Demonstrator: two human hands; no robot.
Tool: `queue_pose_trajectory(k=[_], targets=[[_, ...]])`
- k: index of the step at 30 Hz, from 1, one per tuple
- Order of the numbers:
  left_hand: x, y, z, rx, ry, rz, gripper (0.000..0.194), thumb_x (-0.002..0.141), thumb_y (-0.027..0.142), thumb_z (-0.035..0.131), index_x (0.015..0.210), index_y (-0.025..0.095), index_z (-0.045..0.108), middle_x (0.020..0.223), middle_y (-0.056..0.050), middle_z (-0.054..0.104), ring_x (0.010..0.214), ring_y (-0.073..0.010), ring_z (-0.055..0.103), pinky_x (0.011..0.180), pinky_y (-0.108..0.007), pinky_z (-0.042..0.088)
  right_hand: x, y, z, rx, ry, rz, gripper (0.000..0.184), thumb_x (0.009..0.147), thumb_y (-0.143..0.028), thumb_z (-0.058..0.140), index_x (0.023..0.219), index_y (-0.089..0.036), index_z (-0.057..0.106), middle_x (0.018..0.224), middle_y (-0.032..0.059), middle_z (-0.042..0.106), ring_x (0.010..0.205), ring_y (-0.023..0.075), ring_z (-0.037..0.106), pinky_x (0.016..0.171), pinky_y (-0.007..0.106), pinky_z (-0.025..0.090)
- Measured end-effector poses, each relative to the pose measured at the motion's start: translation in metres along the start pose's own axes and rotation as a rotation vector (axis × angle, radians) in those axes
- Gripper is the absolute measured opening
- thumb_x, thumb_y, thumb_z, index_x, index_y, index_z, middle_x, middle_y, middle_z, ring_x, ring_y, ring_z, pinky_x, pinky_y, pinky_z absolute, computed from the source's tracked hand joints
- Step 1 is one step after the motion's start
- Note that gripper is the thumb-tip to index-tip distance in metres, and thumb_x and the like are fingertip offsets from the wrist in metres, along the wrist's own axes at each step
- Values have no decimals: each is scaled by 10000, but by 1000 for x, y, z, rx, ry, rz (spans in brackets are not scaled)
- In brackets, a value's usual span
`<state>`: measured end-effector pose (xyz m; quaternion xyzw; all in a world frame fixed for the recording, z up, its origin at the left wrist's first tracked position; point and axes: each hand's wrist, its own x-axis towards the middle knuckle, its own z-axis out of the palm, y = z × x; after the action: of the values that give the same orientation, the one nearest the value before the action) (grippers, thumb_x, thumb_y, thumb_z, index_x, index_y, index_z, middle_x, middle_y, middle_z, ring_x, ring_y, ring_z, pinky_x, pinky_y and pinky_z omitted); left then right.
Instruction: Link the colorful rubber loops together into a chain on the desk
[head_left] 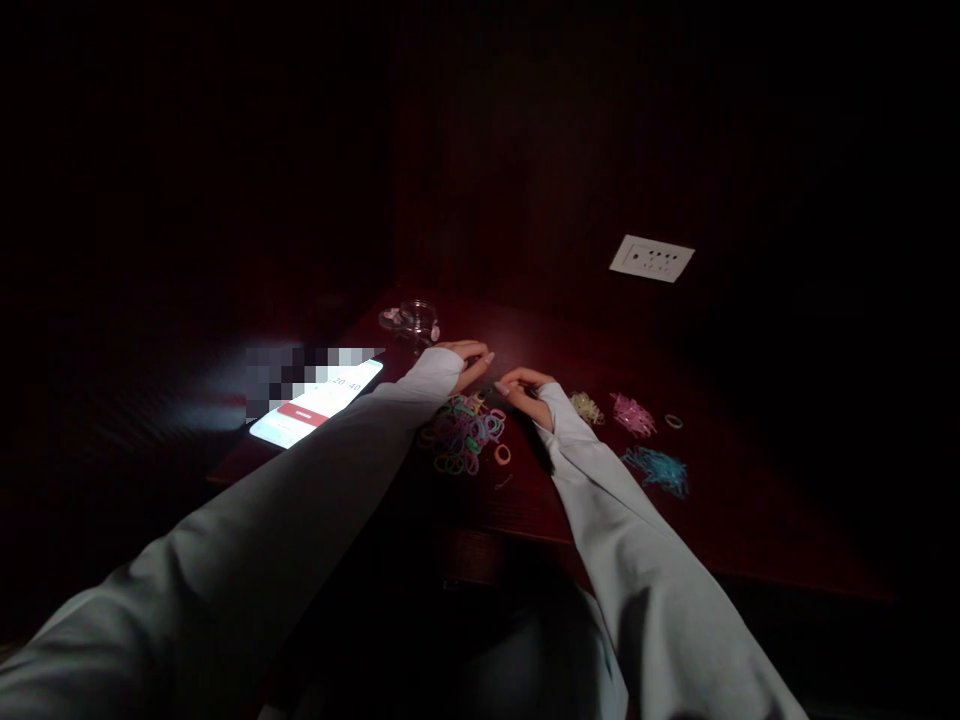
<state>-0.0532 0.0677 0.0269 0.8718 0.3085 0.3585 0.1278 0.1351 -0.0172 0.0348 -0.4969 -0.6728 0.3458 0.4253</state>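
Note:
My left hand is over the table just behind a pile of colourful hair ties. Its fingers are curled with the thumb close to the fingertips. Facing it, a short gap away, my right hand has its fingers bent and the tips drawn together. Anything held in either hand is too small and dark to make out. An orange hair tie lies apart at the pile's right edge, with a small thin item in front of it.
Right of my right hand lie yellow, pink and blue bundles of bands and a pale ring. A clear jar stands behind my left hand. A lit phone is at left, a wall socket behind.

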Motion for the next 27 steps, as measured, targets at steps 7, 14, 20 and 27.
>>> queue_pose_trajectory(k=[7, 14, 20, 27], targets=[[0, 3, -4, 3, -69, -21, 307, 1033, 329, 454, 909, 163, 681, 898, -54, 703, 813, -160, 609, 773, -274, 434, -6, -2, 9, -112, -169, -32, 315, 790, -491, 757, 986, -245, 777, 762, -34, 612, 675, 120, 473, 679, 273, 346], [0, 4, -3, 6, -91, -11, 335, 1032, 360, 453, 895, 163, 687, 860, -52, 687, 800, -160, 603, 769, -273, 448, -6, -4, 6, -392, -180, -100, 198, 817, -428, 786, 939, -273, 806, 847, -21, 689, 891, 177, 544, 954, 357, 307], [0, 1, -1, -2, -71, 20, 320, 1030, 354, 459, 897, 174, 687, 892, -54, 698, 829, -165, 622, 797, -273, 467, -4, 1, 6, -307, -161, -77, 215, 815, -455, 778, 899, -258, 798, 796, -39, 672, 822, 155, 555, 952, 335, 330], [-1, 1, -2, 9, -75, 9, 317, 1029, 342, 466, 874, 168, 681, 875, -46, 691, 789, -153, 600, 754, -263, 456, -6, 3, 9, -192, -158, -5, 335, 782, -548, 781, 896, -233, 783, 731, -51, 604, 707, 116, 509, 800, 277, 388]])
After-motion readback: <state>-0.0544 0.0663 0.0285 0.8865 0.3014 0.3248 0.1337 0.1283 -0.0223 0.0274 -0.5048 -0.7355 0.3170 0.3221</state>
